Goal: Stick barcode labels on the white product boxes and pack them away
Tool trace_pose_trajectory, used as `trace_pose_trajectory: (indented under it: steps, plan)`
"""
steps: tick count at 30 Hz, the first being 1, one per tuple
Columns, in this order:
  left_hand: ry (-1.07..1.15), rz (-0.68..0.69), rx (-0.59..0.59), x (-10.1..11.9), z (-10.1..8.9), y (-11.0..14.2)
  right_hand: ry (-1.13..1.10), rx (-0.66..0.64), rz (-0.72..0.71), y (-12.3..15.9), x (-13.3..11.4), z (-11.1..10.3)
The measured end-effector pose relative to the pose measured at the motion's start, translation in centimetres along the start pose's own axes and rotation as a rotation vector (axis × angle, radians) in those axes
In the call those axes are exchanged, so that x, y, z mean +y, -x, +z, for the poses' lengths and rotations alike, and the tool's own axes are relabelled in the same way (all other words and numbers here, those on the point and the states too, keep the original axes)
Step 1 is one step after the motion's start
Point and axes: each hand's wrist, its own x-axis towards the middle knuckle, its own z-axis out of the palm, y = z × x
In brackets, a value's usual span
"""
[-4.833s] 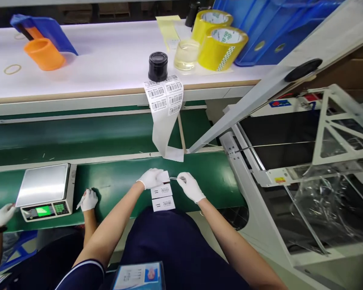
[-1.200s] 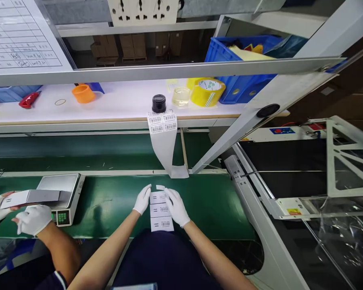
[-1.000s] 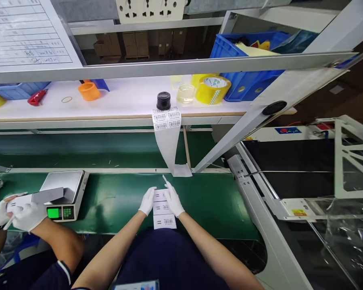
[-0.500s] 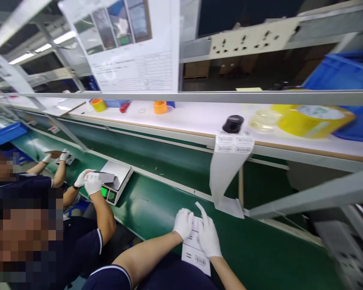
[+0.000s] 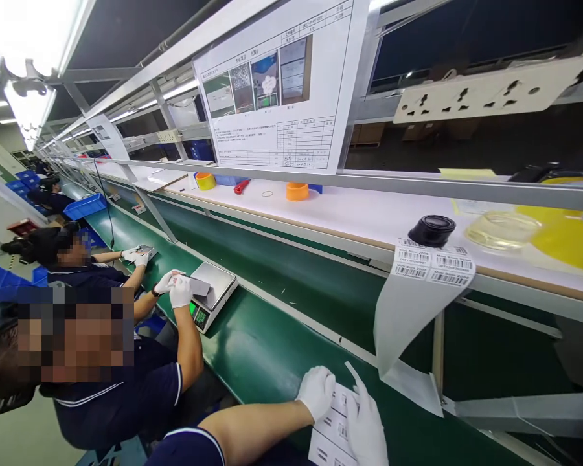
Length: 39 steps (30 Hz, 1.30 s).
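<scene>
Head | left hand point(image 5: 317, 392), right hand point(image 5: 365, 428) — gloved, spread (white fabric) — on paper barcode labels point(image 5: 331, 430)

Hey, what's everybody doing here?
A person's white-gloved left hand rests on barcode label sheets lying on a green conveyor belt. Their right hand is beside the sheets, by a thin pale strip. Further along, a co-worker's gloved hands hold a flat grey card over a digital scale.
</scene>
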Motion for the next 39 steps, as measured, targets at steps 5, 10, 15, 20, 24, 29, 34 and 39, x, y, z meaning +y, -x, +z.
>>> trace_pose_trajectory:
  steps: [5, 10, 15, 20, 24, 29, 34, 39]
  plan:
    - [-0.001, -0.010, 0.001, 0.2, -0.1, 0.1, -0.036, 0.008, 0.038, 0.3, -0.9, -0.3]
    - [-0.003, -0.017, -0.003, 0.4, -0.2, 0.1, -0.040, -0.006, 0.042, 0.4, -1.2, -0.4]
    - [-0.001, 0.008, -0.006, 0.3, -0.6, 0.2, -0.047, -0.019, 0.049, 0.4, -1.1, -0.3]
    - [-0.039, 0.020, -0.047, 0.0, -0.4, -0.5, -0.006, 0.003, -0.012, 0.0, -0.2, 0.1]
    - [-0.131, 0.127, -0.129, 0.8, -3.7, -0.9, 0.037, 0.037, -0.103, 0.5, -0.3, -0.3]
    - [-0.466, 0.429, -0.102, 0.1, -16.2, -0.1, -0.026, 0.106, -0.172, 2.2, -1.2, -2.5]
    - [-0.941, 0.128, -0.199, -7.7, -26.2, -1.2, -0.070, 0.134, -0.087, 3.0, -0.7, -3.9]
    - [-0.943, 0.112, -0.211, -12.9, -27.2, -5.1, -0.099, 0.240, -0.096, 2.5, 0.5, -5.0]
